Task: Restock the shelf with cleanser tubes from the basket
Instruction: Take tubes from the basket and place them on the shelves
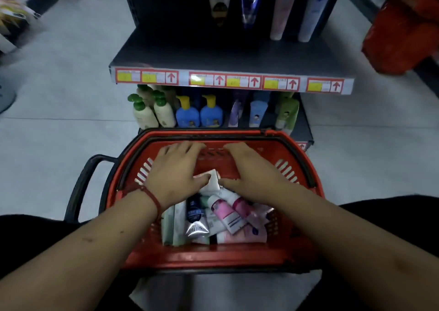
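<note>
1. Your forearms (95, 251): both reach forward over the basket's near wall.
2. Left hand (175, 170), right hand (251, 170): palms down inside the basket (213, 256), probably sorting stock.
3. Fingers (187, 147): released, straight and spread toward the basket's far wall, grasping nothing. Both thumbs touch a white tube (212, 180) between them, likely singling it out.
4. Cleanser tubes (225, 215): heaped loosely against the basket's near wall, none yet lifted.
5. Shelf (225, 54): beyond the basket's far edge. Upright tubes (282, 13) stand along its back right, which looks like your restocking destination.
</note>
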